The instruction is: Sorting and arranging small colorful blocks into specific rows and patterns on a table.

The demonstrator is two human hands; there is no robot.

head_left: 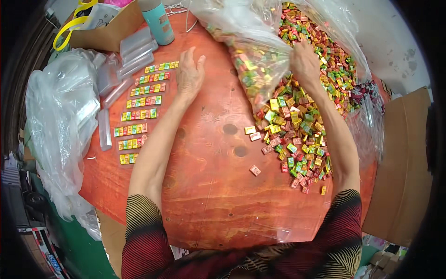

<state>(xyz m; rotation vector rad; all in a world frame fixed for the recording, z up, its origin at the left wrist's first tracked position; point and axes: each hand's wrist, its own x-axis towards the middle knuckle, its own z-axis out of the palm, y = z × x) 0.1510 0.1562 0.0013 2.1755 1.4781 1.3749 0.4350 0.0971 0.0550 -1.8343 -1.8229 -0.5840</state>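
Note:
My right hand (305, 65) is closed on the edge of a clear plastic bag (262, 44) full of small wrapped blocks in yellow, green, red and pink. Loose blocks (297, 121) of the same kind spill in a heap beside and below the bag, under my right forearm. My left hand (189, 74) is held over the table with its fingers up and its thumb apart, and nothing is in it. Just left of it, several short rows of blocks (143, 101) lie one above another, seemingly in narrow clear trays. A single pink block (255, 170) lies apart from the heap.
Clear plastic boxes (137, 46) and a large clear bag (62, 107) sit at the left of the red wooden table (209, 195). A teal bottle (159, 23) stands at the back beside a cardboard box (104, 35). Cardboard (399, 167) borders the right side.

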